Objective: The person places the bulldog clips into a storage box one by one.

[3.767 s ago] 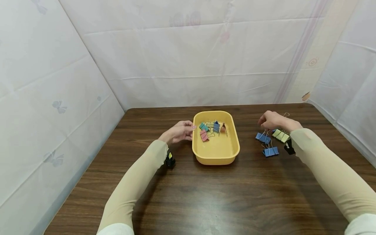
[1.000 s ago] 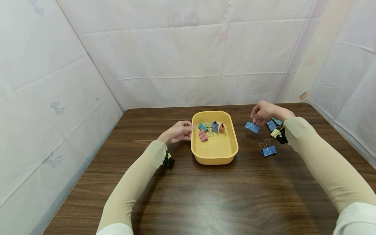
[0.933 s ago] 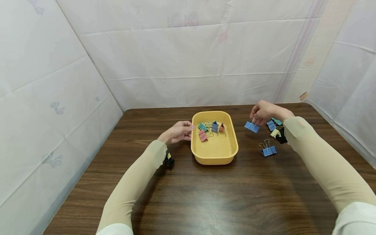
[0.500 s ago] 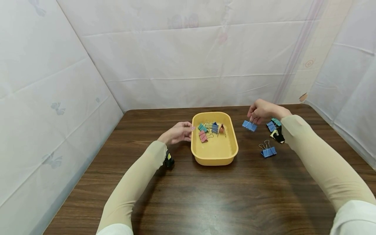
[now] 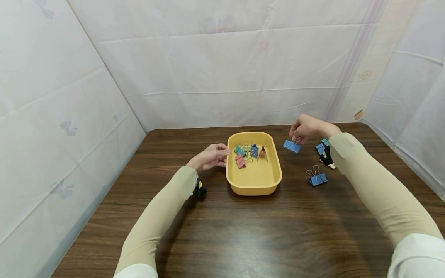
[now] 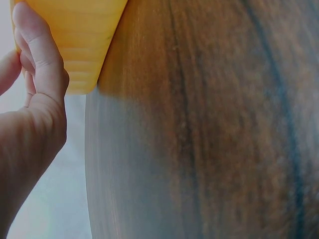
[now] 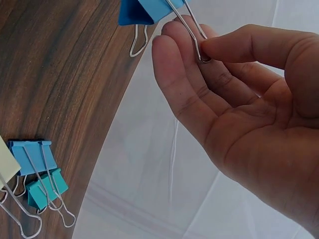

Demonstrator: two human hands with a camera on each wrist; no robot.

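Observation:
A yellow tray (image 5: 258, 183) sits mid-table with several coloured binder clips at its far end. My left hand (image 5: 211, 155) rests against the tray's left wall (image 6: 84, 45), fingers loosely curled. My right hand (image 5: 307, 129) hovers right of the tray and pinches the wire handle of a blue binder clip (image 5: 291, 146) between thumb and fingers (image 7: 199, 50); the clip (image 7: 144, 10) dangles above the table. Another blue clip (image 5: 317, 178) lies on the wood nearer me.
A small heap of blue, teal and pale clips (image 5: 324, 148) lies by my right forearm, also visible as blue and teal clips (image 7: 37, 169) in the right wrist view. White sheeting walls in the dark wooden table (image 5: 222, 231) on three sides.
My right hand has lifted the blue clip from the table and carried it left and up toward the tray. The left hand has stayed at the tray.

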